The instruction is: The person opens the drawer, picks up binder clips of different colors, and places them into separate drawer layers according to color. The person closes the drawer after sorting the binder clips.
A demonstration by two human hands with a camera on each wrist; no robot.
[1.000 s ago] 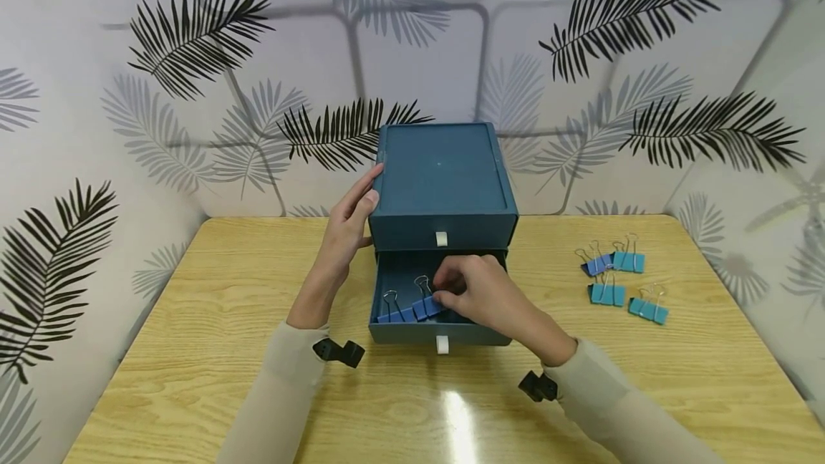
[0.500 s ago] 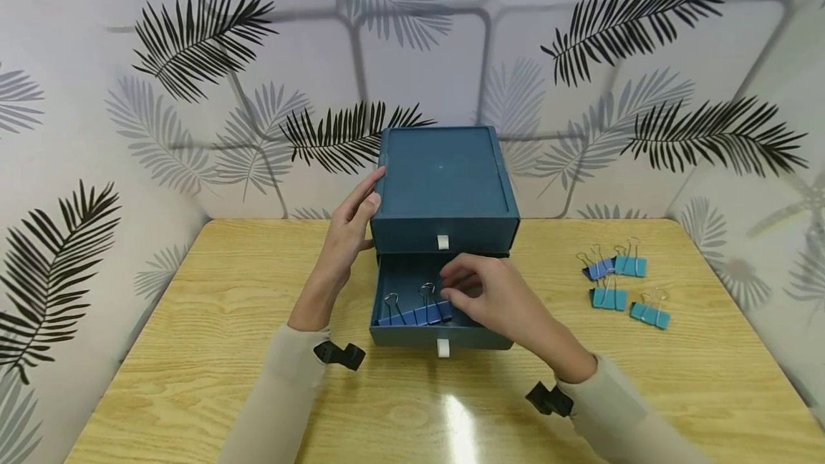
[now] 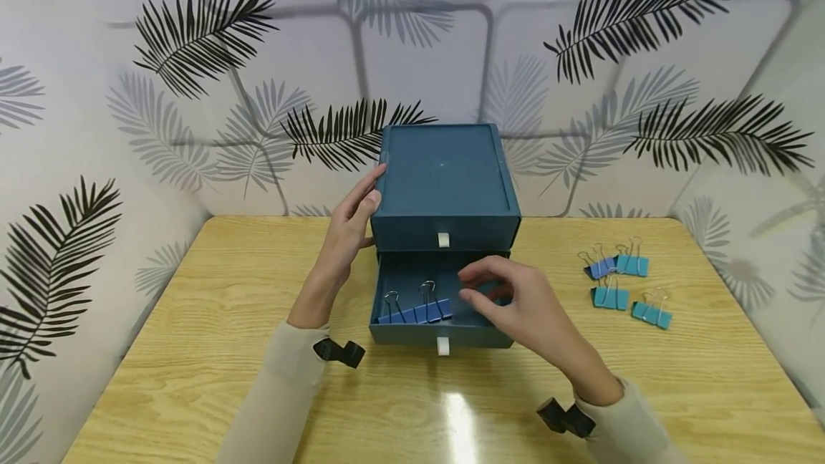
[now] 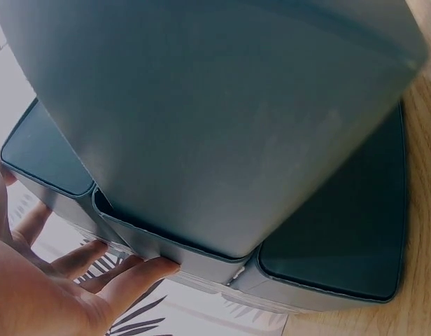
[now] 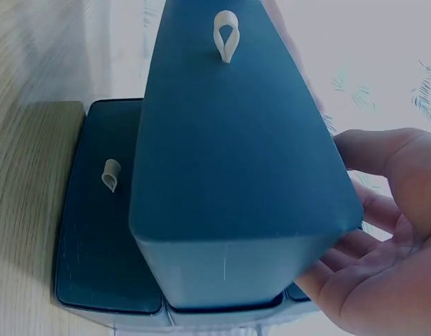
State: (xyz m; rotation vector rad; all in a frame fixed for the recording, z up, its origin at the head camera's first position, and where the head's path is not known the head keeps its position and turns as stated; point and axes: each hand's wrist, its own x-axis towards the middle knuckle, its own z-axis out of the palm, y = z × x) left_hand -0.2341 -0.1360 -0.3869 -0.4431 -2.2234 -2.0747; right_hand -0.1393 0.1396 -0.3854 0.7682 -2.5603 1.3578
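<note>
Head: your left hand braces the cabinet; your right hand, half-wide and holding nothing, hangs over the drawer. You're seemingly loading clips — two blue clips inside; one blue clip and three teal clips on the desk — so fetch another. Left wrist: fingers spread against the cabinet. Right wrist: two tabs, hand empty.

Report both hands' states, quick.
Left hand: open, touching the side of the blue drawer unit.
Right hand: open, holding nothing, above the pulled-out middle drawer.

Drawers look smooth plastic, the table glossy wood.
</note>
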